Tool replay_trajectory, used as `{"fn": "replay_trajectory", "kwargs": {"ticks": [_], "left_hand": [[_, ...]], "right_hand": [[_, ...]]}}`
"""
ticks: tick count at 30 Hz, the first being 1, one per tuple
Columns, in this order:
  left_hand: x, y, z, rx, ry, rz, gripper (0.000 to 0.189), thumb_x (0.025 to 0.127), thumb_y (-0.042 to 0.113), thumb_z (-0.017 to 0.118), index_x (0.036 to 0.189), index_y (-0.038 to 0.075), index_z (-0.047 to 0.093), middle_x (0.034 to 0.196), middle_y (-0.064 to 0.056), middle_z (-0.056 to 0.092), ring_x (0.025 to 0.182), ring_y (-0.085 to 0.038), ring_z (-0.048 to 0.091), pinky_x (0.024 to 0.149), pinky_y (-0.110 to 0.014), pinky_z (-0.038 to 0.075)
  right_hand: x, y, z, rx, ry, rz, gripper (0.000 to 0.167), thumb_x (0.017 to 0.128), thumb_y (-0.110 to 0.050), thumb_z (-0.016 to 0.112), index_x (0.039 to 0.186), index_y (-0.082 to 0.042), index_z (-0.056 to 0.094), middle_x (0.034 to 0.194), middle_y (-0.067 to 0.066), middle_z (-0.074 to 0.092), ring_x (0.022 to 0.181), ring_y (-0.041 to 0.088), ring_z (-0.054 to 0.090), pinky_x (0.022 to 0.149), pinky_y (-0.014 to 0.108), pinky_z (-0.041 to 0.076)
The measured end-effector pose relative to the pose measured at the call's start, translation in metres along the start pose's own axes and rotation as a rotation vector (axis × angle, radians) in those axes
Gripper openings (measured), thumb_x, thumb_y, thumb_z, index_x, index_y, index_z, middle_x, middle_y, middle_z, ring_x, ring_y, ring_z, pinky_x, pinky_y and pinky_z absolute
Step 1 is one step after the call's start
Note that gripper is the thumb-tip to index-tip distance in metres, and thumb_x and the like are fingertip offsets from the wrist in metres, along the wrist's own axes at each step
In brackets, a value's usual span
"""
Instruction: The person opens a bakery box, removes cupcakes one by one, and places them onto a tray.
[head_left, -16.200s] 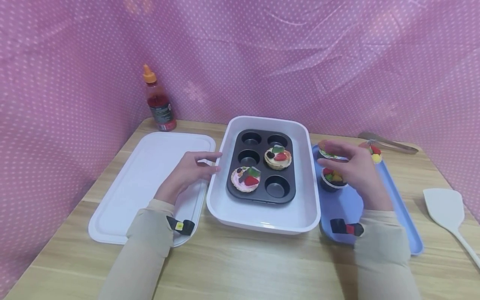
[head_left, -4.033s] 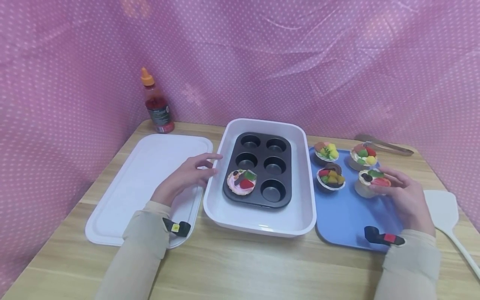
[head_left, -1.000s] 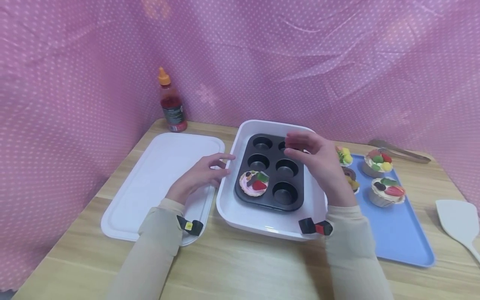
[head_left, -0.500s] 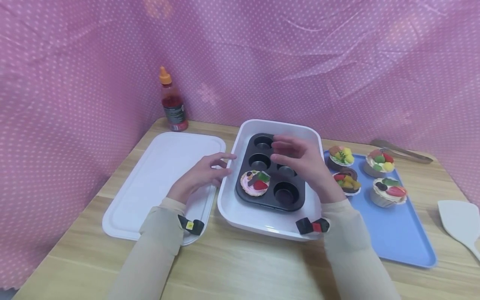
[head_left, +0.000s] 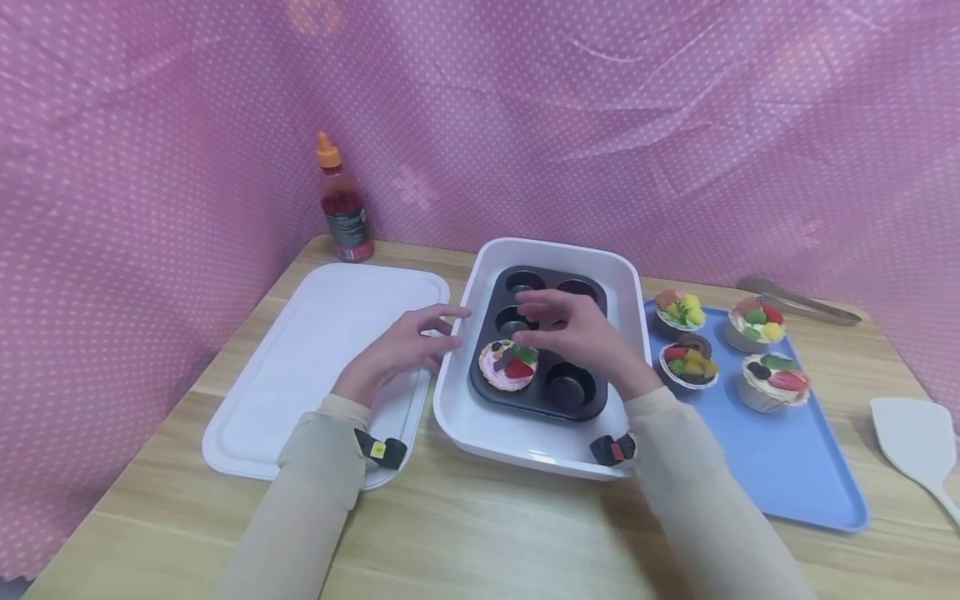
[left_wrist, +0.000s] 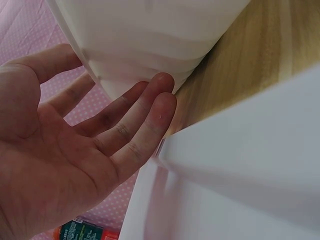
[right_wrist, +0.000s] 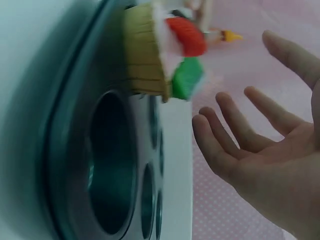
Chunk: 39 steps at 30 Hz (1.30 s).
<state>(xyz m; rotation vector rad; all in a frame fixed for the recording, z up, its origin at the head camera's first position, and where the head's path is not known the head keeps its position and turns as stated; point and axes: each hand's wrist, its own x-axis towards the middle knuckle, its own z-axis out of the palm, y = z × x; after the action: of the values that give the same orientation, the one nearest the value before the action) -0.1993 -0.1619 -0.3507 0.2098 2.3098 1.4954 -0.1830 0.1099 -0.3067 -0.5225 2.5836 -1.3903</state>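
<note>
My right hand point(head_left: 567, 329) hovers over the black muffin tin point(head_left: 551, 408), fingers spread apart with nothing between them. Its fingertips are close above a fruit tart with pink cream point(head_left: 508, 365), which sits in the near left cup; strawberry and green pieces top it. In the right wrist view the tart point(right_wrist: 145, 50) rises above the cups, apart from the fingers. The tin lies inside a deep white bin point(head_left: 517, 457). At the bin's left rim rests my left hand point(head_left: 401, 346), fingers loosely bent; the left wrist view shows its fingertips by the bin's outer wall point(left_wrist: 150, 35).
Right of the bin, a blue tray point(head_left: 780, 475) bears several fruit tarts, among them a cream one with strawberry point(head_left: 772, 383). Tongs point(head_left: 798, 300) lie behind it, a white spatula point(head_left: 911, 442) to its right. A white board point(head_left: 300, 358) and a sauce bottle point(head_left: 345, 208) are at left.
The strawberry cream tart went from the tin to the blue tray earlier, in my right hand. Since then the right hand has come back leftward over the tin, lowering toward the pink tart.
</note>
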Motion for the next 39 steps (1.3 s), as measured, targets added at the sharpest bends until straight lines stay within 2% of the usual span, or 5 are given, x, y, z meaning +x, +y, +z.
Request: {"fn": "replay_trajectory", "kwargs": {"ticks": [8,18,25,39], "left_hand": [[-0.001,-0.001,-0.001,-0.015,-0.004,0.02,0.05,0.098,0.019,0.065,0.146,0.023,0.053,0.131,-0.02,0.057,0.097,-0.026,0.066,0.082,-0.038,0.061],[0.0,0.0,-0.002,-0.004,-0.008,0.007,0.049,0.098,0.021,0.065,0.145,0.026,0.053,0.132,-0.018,0.057,0.098,-0.026,0.066,0.081,-0.037,0.061],[0.002,-0.001,-0.001,0.004,-0.004,-0.001,0.048,0.098,0.023,0.065,0.144,0.029,0.054,0.134,-0.017,0.057,0.1,-0.028,0.068,0.083,-0.038,0.061],[0.001,0.0,0.0,0.023,-0.005,-0.002,0.048,0.098,0.025,0.065,0.145,0.029,0.053,0.135,-0.016,0.057,0.102,-0.029,0.068,0.086,-0.039,0.061]], "right_hand": [[0.003,0.004,0.016,-0.011,-0.072,-0.002,0.065,0.081,-0.025,0.085,0.139,-0.014,0.06,0.139,0.013,0.063,0.131,0.032,0.057,0.109,0.051,0.048],[0.003,0.008,0.023,-0.061,-0.123,-0.015,0.069,0.077,-0.025,0.088,0.139,-0.014,0.061,0.138,0.011,0.064,0.132,0.028,0.058,0.113,0.048,0.044],[0.003,0.008,0.025,-0.118,-0.134,0.041,0.072,0.073,-0.028,0.091,0.138,-0.019,0.062,0.136,0.005,0.065,0.129,0.027,0.058,0.113,0.05,0.043],[0.002,0.013,0.027,-0.206,-0.146,0.055,0.073,0.071,-0.029,0.093,0.138,-0.023,0.063,0.135,0.004,0.064,0.119,0.025,0.06,0.106,0.046,0.05]]}}
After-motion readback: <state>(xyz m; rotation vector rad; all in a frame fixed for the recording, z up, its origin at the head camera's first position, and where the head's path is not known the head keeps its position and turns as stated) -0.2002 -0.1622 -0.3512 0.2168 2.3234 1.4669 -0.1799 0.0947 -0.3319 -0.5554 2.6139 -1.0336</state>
